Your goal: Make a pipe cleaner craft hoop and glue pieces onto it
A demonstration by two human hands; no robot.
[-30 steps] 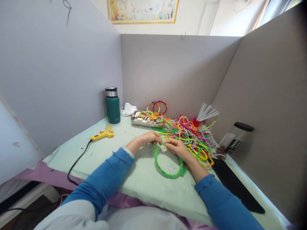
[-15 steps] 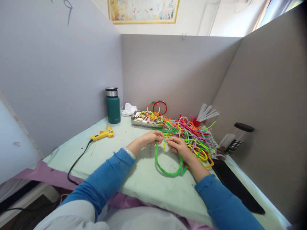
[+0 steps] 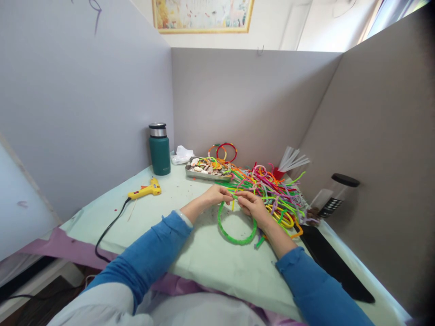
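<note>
Left hand (image 3: 220, 194) and right hand (image 3: 251, 207) pinch a fuzzy green ring (image 3: 239, 242) near the middle of a pale green tablecloth (image 3: 200, 258). Bright, tangled fuzzy sticks (image 3: 260, 179) block the far right; tablecloth spreads left and to its near edge.

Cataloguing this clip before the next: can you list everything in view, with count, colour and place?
Loop: one, green, between both hands
Pipe cleaners: many, mixed colours, heaped right of centre
Tray: one, silver, table's back
Shells: many, pale and brown, in tray
Rings: two, red and multicoloured, behind tray
Bottle: one, green, back left
Tissues: one pack, white, beside bottle
Glue gun: one, yellow, left
Cup: one, red, back right
Sticks: several, white, in cup
Jar: one, clear, black-lidded, right
Strip: one, black, right edge
Tablecloth: one, pale green, on table
Panels: three, grey, around table
Picture: one, gold-framed, far wall
Left hand: one, blue-sleeved, on loop
Right hand: one, blue-sleeved, on loop
</note>
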